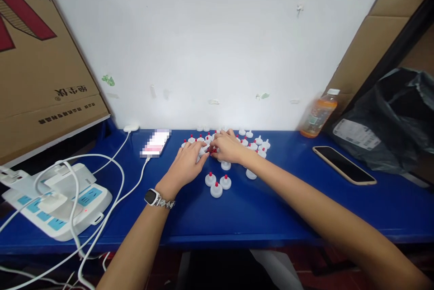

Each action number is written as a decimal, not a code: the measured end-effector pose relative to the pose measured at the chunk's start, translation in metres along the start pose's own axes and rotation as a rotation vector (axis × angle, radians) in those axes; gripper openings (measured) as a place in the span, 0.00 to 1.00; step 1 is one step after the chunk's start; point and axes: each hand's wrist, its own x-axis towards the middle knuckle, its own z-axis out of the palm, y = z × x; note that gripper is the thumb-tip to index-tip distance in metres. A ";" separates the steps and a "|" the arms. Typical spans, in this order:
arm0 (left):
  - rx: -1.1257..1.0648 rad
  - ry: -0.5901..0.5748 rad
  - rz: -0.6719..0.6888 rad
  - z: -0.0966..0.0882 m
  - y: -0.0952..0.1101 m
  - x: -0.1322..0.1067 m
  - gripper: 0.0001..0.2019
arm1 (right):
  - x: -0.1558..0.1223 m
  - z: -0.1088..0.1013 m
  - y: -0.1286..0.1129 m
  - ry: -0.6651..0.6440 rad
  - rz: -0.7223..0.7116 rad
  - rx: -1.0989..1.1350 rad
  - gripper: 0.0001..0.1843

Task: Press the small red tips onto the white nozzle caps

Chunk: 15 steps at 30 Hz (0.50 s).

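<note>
My left hand [187, 163] is closed, its thumb and fingers around a white nozzle cap [202, 150]. Right against it, my right hand [228, 146] has its fingers pinched at a small red tip cap [212, 150]; the fingers partly hide it. In front of both hands, white nozzle caps with red tips [216, 189] form a small group of three. Several more red-tipped ones lie behind and left of the hands. To the right are several white nozzle caps without red tips [251, 174], some partly hidden by my right forearm.
A phone on a cable [155, 142] lies left on the blue table [257, 217]. White cables and a power strip [84, 208] fill the left end. At right are a second phone [344, 165], an orange drink bottle [318, 114] and a black plastic bag [383, 118]. A white wall [217, 46] stands behind.
</note>
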 end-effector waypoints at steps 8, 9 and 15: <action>-0.009 0.015 -0.006 0.000 -0.002 0.000 0.17 | 0.010 0.003 0.005 0.007 -0.010 0.067 0.06; -0.018 0.018 -0.004 0.000 -0.003 0.000 0.17 | 0.009 0.002 0.007 0.055 0.000 0.138 0.06; -0.083 0.041 0.041 0.003 0.000 0.000 0.20 | -0.006 0.003 0.010 0.344 0.132 1.083 0.12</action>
